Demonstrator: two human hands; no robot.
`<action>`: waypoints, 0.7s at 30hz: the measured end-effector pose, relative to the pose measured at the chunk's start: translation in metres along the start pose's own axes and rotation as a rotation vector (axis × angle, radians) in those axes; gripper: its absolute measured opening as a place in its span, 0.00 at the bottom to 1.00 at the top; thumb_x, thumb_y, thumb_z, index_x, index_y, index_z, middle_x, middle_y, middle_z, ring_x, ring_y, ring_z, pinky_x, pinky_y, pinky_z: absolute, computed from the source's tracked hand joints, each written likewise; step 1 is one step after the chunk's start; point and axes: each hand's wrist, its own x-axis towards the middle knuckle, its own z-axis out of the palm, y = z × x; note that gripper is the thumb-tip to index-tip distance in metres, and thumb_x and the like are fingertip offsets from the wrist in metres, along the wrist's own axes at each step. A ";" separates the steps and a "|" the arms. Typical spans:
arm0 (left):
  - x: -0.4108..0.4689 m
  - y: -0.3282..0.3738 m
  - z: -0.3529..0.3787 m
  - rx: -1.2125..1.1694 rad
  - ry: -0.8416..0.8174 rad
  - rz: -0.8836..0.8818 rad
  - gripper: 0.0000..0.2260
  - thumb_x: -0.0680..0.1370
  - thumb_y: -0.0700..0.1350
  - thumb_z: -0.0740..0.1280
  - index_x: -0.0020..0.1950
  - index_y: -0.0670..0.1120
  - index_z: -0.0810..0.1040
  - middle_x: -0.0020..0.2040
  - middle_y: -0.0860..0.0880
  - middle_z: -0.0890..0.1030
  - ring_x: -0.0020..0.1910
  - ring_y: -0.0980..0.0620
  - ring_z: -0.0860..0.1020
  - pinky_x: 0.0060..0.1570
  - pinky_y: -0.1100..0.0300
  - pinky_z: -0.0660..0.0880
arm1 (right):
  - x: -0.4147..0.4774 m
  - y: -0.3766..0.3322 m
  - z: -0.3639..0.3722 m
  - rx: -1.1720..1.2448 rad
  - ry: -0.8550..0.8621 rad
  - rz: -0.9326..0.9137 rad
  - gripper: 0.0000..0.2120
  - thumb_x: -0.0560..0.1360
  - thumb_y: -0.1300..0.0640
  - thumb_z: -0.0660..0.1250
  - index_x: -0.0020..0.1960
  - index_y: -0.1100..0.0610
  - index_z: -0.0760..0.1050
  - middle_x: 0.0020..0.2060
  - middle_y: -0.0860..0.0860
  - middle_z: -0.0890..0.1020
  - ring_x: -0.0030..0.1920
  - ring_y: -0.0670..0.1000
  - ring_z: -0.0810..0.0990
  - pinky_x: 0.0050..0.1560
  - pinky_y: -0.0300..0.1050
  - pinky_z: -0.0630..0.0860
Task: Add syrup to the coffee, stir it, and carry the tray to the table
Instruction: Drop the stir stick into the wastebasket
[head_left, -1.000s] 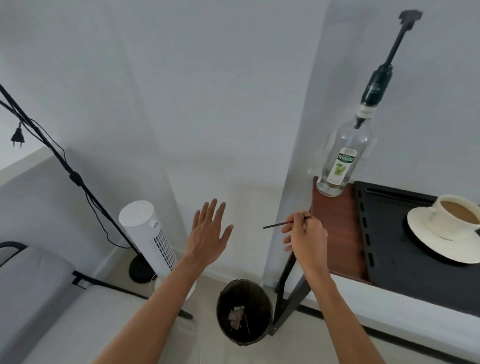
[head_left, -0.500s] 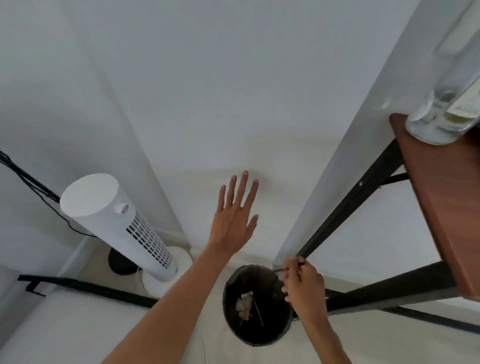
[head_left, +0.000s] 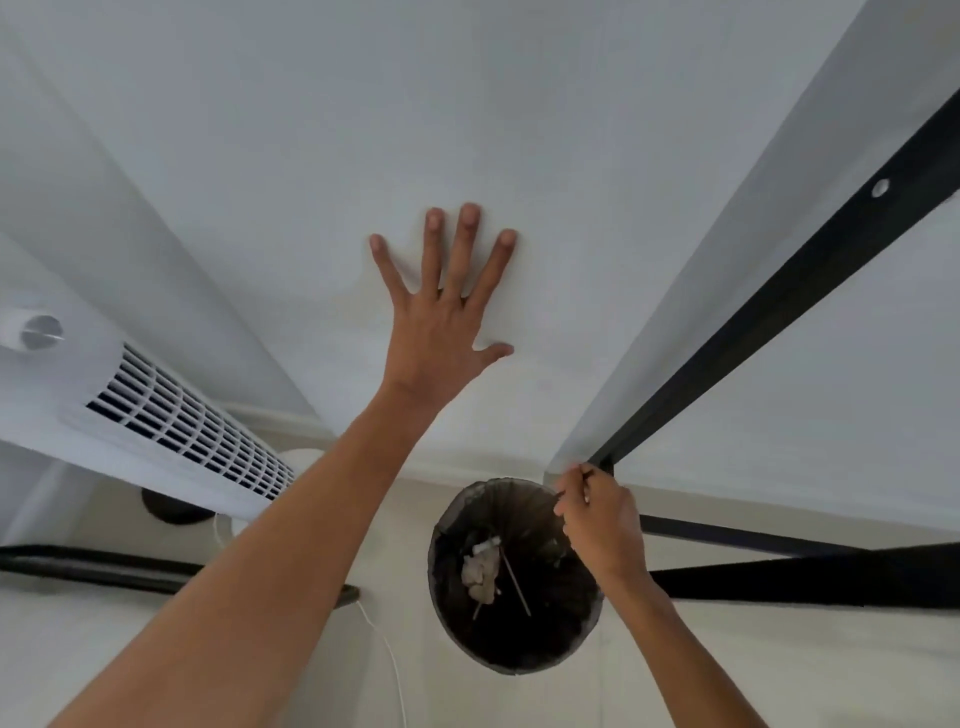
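My left hand (head_left: 447, 312) is flat against the white wall with its fingers spread and nothing in it. My right hand (head_left: 597, 512) pinches a thin dark stir stick (head_left: 584, 477) just over the right rim of a round black waste bin (head_left: 519, 639) on the floor. Most of the stick is hidden by my fingers. In the bin lie crumpled paper and another thin stick. The coffee cup, the syrup bottle and the tray are out of view.
A white tower fan (head_left: 171, 415) leans across the left side, its base and a white cable on the floor beside the bin. Black metal legs and bars of the stand (head_left: 779, 312) run along the right. A black bar (head_left: 104, 566) crosses the lower left.
My view has dropped closer to the floor and the bottle and wooden shelf have left the frame. My right hand with the stick stays at the bin's rim; my left hand now presses the wall.
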 end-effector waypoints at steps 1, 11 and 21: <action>-0.001 -0.001 0.001 0.004 0.002 -0.005 0.61 0.64 0.71 0.71 0.80 0.50 0.33 0.78 0.41 0.38 0.76 0.36 0.40 0.65 0.23 0.42 | 0.001 0.003 0.004 -0.013 0.002 0.004 0.20 0.86 0.50 0.56 0.44 0.55 0.80 0.35 0.52 0.85 0.35 0.52 0.85 0.41 0.55 0.85; -0.013 0.006 0.010 -0.034 -0.006 -0.050 0.63 0.63 0.68 0.75 0.79 0.51 0.31 0.78 0.41 0.41 0.76 0.33 0.44 0.65 0.23 0.41 | 0.003 0.050 0.050 -0.119 -0.076 0.050 0.19 0.86 0.51 0.57 0.52 0.55 0.86 0.31 0.40 0.76 0.34 0.43 0.77 0.39 0.39 0.78; -0.012 0.008 0.006 -0.018 -0.024 -0.050 0.59 0.62 0.67 0.76 0.80 0.50 0.43 0.78 0.39 0.48 0.75 0.32 0.49 0.65 0.22 0.44 | 0.005 0.069 0.068 -0.075 -0.288 0.194 0.16 0.86 0.50 0.58 0.65 0.55 0.79 0.51 0.54 0.85 0.53 0.57 0.85 0.51 0.55 0.85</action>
